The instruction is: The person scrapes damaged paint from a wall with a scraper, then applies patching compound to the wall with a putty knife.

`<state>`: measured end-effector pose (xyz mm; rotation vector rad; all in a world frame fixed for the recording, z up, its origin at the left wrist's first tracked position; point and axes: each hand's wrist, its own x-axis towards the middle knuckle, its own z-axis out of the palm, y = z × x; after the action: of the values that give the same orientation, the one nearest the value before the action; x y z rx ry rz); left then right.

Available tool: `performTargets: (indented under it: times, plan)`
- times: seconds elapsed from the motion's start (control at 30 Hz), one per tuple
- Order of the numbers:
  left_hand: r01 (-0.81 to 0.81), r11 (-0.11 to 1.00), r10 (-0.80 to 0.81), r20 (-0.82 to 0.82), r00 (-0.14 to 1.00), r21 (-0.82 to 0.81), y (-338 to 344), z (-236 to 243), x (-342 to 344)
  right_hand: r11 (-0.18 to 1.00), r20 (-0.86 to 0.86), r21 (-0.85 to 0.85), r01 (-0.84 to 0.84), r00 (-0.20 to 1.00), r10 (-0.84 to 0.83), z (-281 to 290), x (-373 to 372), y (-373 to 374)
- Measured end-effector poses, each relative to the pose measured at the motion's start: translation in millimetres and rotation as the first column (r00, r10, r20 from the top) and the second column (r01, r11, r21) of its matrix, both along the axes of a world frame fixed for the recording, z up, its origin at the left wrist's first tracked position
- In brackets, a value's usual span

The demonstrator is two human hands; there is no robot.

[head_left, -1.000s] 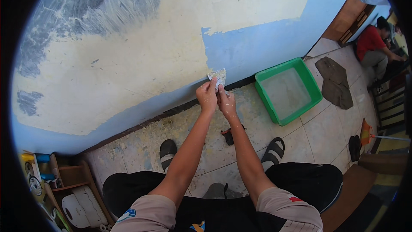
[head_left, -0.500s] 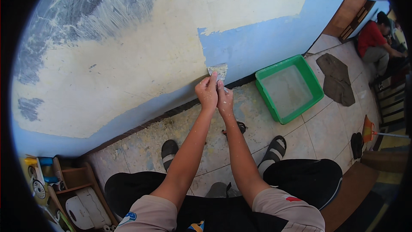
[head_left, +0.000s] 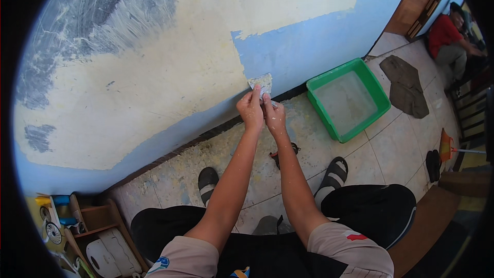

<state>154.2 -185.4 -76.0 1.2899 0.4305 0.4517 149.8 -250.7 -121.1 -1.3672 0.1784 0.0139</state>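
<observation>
Both of my hands are closed together on a scraper (head_left: 261, 81), its flat blade speckled with pale paint bits. My left hand (head_left: 250, 109) grips it with the thumb laid along the blade. Beside it, my right hand (head_left: 275, 116) holds the lower part; the handle is mostly hidden by the fingers. The blade lies against the low part of the wall (head_left: 154, 87), where the bared cream patch meets remaining blue paint (head_left: 288, 54). Pale flecks dot my hands and forearms.
A green basin (head_left: 334, 133) of cloudy water stands right of my hands. Paint flakes litter the tiled floor (head_left: 206, 149) along the wall. A dark cloth (head_left: 404, 85), an orange broom (head_left: 446, 144) and a seated person in red (head_left: 445, 33) are farther right. Wooden shelves (head_left: 98, 216) stand lower left.
The scraper and both hands have shifted slightly right along the wall. The view has turned a little. The seated person's head has lifted.
</observation>
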Motion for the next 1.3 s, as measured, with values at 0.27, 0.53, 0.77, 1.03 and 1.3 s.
performTargets:
  times: [0.27,0.53,0.77,1.03,1.3]
  plan:
    - [-0.016,1.0,0.017,0.062,0.998,-0.024,0,14,2,1.0,0.079,0.019,-0.014,0.997,0.012,15,2,4]
    - [0.004,1.0,-0.004,-0.014,1.0,0.025,6,9,-1,0.994,0.031,-0.106,-0.036,0.999,0.04,13,1,-6]
    - [-0.019,0.999,0.017,0.051,0.999,0.038,1,4,0,0.988,0.057,0.151,0.023,0.998,-0.032,-6,-4,12]
    - [0.0,0.998,-0.001,0.024,1.0,0.057,5,13,-3,0.994,0.0,0.065,-0.084,0.996,0.084,11,0,-3]
    - [0.002,0.981,-0.001,-0.001,1.0,0.191,11,7,4,0.993,-0.036,0.113,-0.036,0.999,0.04,17,-6,2]
